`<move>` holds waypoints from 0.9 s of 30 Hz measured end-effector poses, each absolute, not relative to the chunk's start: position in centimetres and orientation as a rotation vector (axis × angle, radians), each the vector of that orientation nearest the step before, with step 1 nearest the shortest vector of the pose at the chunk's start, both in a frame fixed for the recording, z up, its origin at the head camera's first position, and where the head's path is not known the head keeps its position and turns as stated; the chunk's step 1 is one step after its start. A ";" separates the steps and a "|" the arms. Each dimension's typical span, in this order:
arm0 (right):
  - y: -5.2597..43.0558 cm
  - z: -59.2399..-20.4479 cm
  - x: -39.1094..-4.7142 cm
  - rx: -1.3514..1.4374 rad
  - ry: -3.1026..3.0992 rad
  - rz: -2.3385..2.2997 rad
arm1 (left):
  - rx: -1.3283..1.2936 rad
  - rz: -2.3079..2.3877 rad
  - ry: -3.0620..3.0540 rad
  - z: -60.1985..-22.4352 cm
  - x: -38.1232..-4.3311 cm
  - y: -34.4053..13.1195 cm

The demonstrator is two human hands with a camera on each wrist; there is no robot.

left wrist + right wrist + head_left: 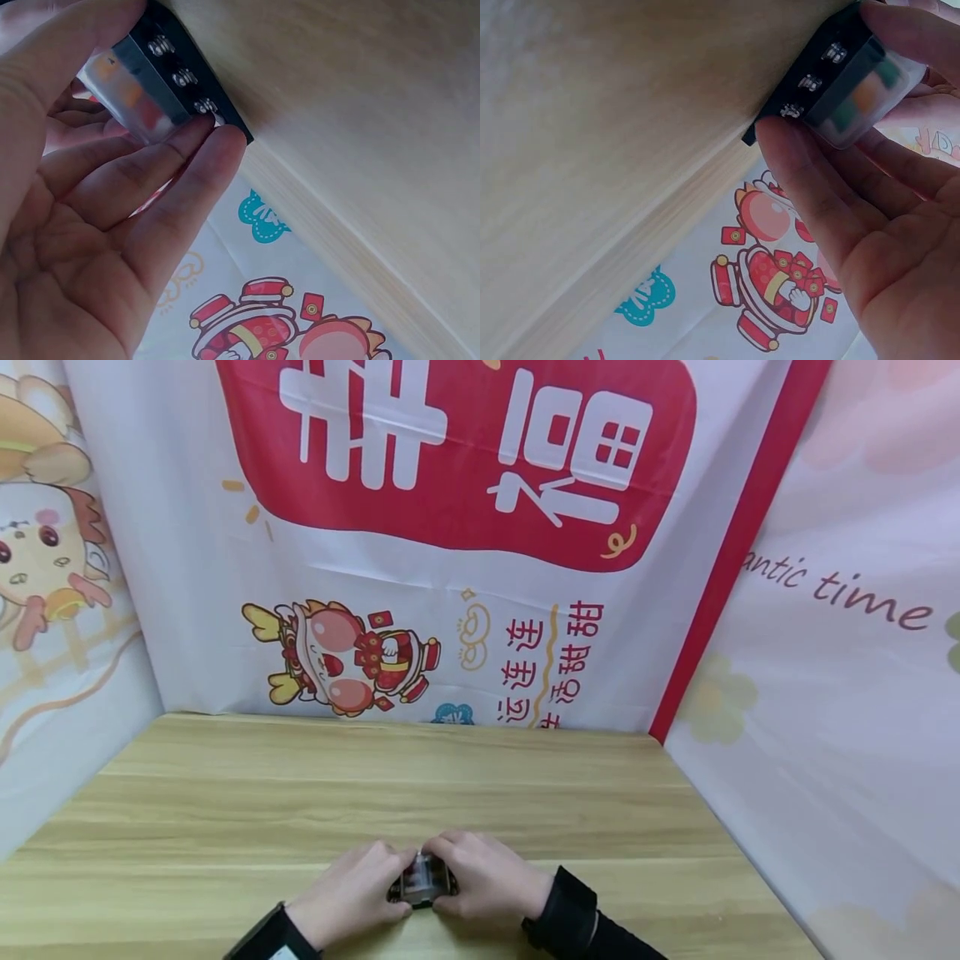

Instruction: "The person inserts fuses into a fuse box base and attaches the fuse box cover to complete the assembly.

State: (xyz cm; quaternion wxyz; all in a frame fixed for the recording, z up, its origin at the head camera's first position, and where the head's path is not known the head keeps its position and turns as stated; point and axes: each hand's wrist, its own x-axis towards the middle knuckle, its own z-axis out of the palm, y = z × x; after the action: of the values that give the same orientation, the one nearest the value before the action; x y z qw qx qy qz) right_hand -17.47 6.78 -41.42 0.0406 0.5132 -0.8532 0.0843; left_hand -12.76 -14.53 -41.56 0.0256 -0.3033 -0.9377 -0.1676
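A small electrical block (pixel 425 881) with a black base, a clear cover and metal screw terminals is close over the wooden table. My left hand (pixel 352 889) grips its left end between thumb and fingers. At the other end, my right hand (pixel 487 877) holds it the same way. The left wrist view has a row of screw terminals (pixel 182 77) along one side of the base, with orange and red showing through the cover. In the right wrist view, similar terminals (pixel 810 82) line the opposite side, and the clear cover (pixel 866 97) shows green and orange inside.
The wooden table (pixel 405 785) extends back to a white cloth (pixel 202 635) printed with red and cartoon figures. Another printed cloth (pixel 810 710) hangs along the right side, and one with a cartoon character (pixel 52 543) along the left.
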 end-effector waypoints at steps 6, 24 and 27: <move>6.9 -40.9 -17.6 1.592 -2.630 0.245 | -0.941 -0.552 -2.904 -41.5 -13.0 -14.7; 7.2 -40.8 -17.4 1.614 -2.606 0.250 | -0.954 -0.596 -2.888 -41.5 -13.1 -14.6; 7.1 -40.8 -17.4 1.613 -2.604 0.265 | -0.944 -0.598 -2.893 -41.4 -13.0 -14.6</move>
State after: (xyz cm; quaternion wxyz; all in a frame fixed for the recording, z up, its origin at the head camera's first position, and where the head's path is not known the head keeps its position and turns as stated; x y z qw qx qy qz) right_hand -17.38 7.09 -40.84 0.0334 0.5244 -0.8465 0.0862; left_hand -13.01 -14.64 -41.42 0.0200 -0.3042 -0.9327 -0.1927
